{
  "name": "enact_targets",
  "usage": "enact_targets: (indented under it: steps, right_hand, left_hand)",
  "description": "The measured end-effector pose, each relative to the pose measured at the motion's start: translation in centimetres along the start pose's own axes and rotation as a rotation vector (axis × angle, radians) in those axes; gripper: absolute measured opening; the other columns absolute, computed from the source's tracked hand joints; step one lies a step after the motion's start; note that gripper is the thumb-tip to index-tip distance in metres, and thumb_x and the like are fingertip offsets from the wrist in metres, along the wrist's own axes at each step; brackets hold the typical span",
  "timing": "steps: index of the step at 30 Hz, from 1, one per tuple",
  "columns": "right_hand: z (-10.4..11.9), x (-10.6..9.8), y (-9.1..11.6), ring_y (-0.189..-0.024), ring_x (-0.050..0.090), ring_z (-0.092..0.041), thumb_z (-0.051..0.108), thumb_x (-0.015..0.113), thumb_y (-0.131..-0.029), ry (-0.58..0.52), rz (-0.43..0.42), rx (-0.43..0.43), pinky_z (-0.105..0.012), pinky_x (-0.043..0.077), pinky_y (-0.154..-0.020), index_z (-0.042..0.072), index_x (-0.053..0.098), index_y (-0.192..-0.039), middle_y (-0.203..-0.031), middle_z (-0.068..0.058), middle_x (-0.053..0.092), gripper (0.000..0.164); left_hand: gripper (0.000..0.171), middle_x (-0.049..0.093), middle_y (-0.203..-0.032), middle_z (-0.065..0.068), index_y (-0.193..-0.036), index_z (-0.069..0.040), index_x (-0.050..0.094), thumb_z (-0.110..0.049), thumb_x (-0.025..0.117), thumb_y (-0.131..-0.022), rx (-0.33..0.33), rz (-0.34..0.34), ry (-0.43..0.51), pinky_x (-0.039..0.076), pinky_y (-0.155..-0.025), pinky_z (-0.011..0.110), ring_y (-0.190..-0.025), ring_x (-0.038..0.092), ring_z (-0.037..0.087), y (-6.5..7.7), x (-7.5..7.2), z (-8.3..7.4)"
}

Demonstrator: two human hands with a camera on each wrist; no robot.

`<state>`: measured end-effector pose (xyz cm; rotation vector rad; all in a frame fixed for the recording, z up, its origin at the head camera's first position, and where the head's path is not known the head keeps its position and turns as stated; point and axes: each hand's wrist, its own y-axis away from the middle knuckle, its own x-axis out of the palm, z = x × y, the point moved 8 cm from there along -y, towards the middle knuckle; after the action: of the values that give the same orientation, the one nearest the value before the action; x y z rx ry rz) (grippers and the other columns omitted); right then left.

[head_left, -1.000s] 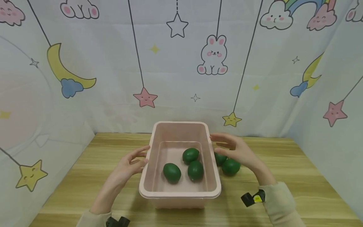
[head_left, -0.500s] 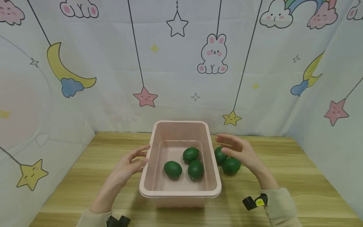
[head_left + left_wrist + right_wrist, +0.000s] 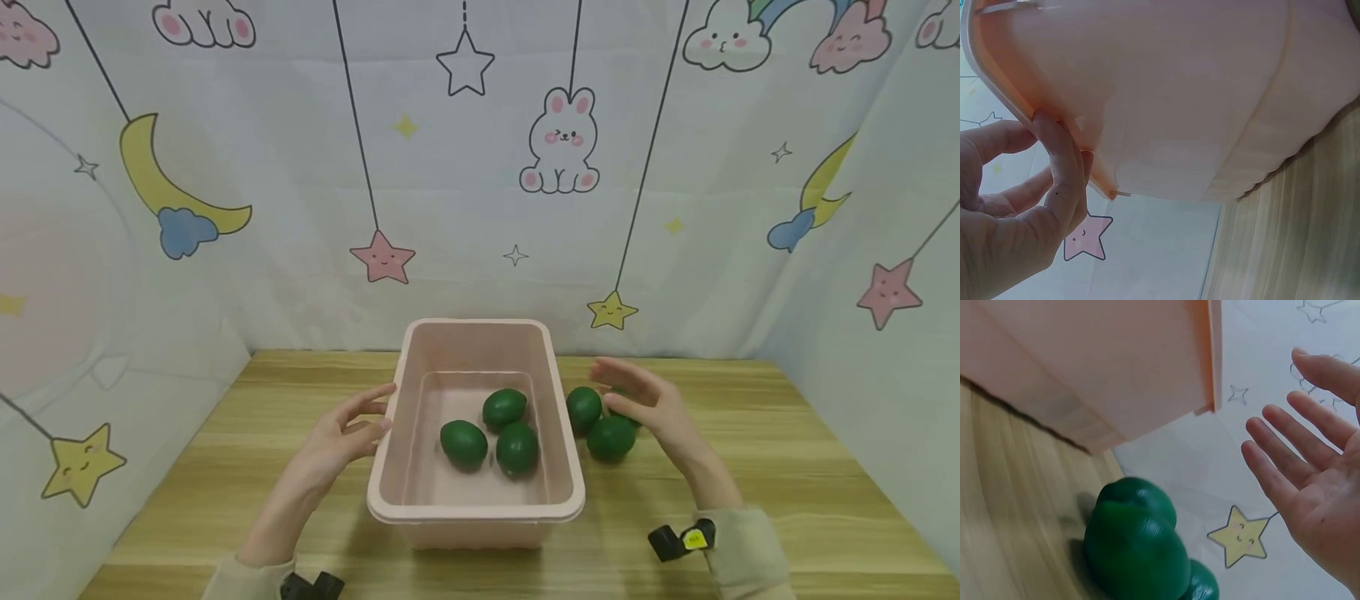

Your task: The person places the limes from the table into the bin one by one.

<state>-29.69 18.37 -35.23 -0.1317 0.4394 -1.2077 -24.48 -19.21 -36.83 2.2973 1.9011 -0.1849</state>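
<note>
A pale pink plastic bin (image 3: 476, 514) stands mid-table with three dark green, glossy limes inside: one at left (image 3: 463, 445), one at back (image 3: 505, 409), one at front right (image 3: 517, 449). My left hand (image 3: 336, 440) holds the bin's left rim; in the left wrist view, bent fingers (image 3: 1060, 162) tuck up under its lip. To the right of the bin, my right hand (image 3: 654, 404) hovers over a cluster of limes (image 3: 611, 439), holding nothing. Its fingers (image 3: 1279, 447) spread loosely above them in the right wrist view. This hand partly hides the rearmost lime (image 3: 628, 406).
The wooden table (image 3: 315, 367) runs back to a white cartoon-print cloth (image 3: 300, 292), which also closes off both sides. A black wrist camera (image 3: 682, 540) sits at the right sleeve, another (image 3: 311, 586) at the left.
My right hand has left the bin's right rim and moved right over the limes, uncovering more of them. Inside the bin, the left lime has rolled slightly right and back. My left hand stays put.
</note>
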Motion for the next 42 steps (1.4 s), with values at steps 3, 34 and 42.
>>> enact_targets:
  steps: [3,34,42]
  right_hand:
    - [-1.0,-0.7,0.0,-0.119,0.057,-0.004,0.008,0.058,-0.095,0.023,-0.035,0.027,-0.015,0.048,-0.094,0.000,0.044,-0.140,-0.128,0.014,0.062,0.048]
    - [-5.6,-4.6,0.1,-0.112,0.055,0.009,0.025,0.063,-0.094,0.158,-0.191,0.159,-0.006,0.042,-0.091,0.004,0.047,-0.140,-0.137,-0.002,0.058,0.053]
    - [-6.4,-4.8,0.0,-0.127,0.049,-0.012,0.030,0.062,-0.094,0.207,-0.188,0.244,-0.011,0.041,-0.098,0.007,0.045,-0.142,-0.145,-0.018,0.046,0.056]
  left_hand:
    - [0.057,0.043,-0.136,0.021,-0.146,-0.012,0.039,-0.023,0.060,-0.095,0.002,0.002,0.001,0.054,-0.086,0.029,-0.108,0.062,0.015,0.0,0.0,0.1]
    - [0.055,0.045,-0.134,0.021,-0.145,-0.013,0.041,-0.022,0.061,-0.095,0.016,-0.007,0.000,0.056,-0.084,0.030,-0.106,0.063,0.019,-0.2,-0.1,0.2]
    - [0.054,0.045,-0.134,0.022,-0.145,-0.012,0.041,-0.022,0.060,-0.095,0.014,-0.008,0.007,0.055,-0.084,0.031,-0.107,0.063,0.020,-0.1,-0.2,0.2]
